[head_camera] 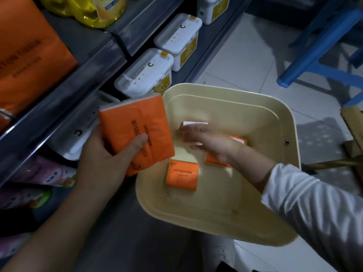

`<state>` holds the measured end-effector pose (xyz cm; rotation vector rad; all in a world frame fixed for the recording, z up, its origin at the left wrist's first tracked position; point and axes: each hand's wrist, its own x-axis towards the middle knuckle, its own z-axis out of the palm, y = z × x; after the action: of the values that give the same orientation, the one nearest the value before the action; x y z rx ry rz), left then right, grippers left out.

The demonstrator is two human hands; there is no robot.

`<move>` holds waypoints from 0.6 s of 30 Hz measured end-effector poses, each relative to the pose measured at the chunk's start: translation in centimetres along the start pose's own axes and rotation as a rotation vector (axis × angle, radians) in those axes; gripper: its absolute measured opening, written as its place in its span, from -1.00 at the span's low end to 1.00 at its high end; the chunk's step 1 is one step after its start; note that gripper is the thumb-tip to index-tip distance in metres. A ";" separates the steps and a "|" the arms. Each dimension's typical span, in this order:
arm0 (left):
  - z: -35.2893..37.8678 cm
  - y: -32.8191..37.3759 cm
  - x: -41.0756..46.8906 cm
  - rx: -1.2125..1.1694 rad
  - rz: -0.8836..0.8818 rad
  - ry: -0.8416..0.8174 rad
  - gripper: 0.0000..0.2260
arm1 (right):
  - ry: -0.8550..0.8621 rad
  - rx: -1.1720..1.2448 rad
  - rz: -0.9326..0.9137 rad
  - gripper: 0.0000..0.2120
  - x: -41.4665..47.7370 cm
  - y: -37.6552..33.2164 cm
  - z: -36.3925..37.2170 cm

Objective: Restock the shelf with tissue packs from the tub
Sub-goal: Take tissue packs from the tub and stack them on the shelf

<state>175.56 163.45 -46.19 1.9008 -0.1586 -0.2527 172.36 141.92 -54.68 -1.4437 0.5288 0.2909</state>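
Head view has your left hand [104, 154] gripping an orange tissue pack [135, 130], thumb across its face. You hold it over the tub's [216, 228] left rim, near the shelf [59, 99], probably ready to go up while you collect another. Your right hand [208, 140] reaches into the tub over a white-ended pack [194, 124]; blur hides whether the fingers grip it. A loose pack [181, 175] lies on the tub floor, and a third pack [214, 160] sits partly under your wrist. Matching shelf packs [25, 55] show where they belong.
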 end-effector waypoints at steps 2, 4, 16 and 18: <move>-0.8 0.1 0.2 -0.016 0.004 0.023 -0.61 | 0.080 -0.316 -0.011 -0.91 1.7 3.7 -0.1; -1.5 0.1 0.3 -0.014 -0.008 0.019 -0.59 | 0.091 -0.591 0.053 -0.70 2.9 6.8 -0.2; -2.4 0.1 -0.2 0.051 -0.019 0.024 -0.70 | 0.035 -1.365 0.072 -0.39 2.9 15.8 2.0; -2.3 0.3 -0.4 0.047 -0.015 0.018 -0.70 | -0.006 -1.391 0.124 -0.47 2.6 16.4 2.2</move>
<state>175.72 165.60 -45.13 1.9511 -0.1392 -0.2433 166.76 145.73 -70.03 -2.7427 0.3911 0.8625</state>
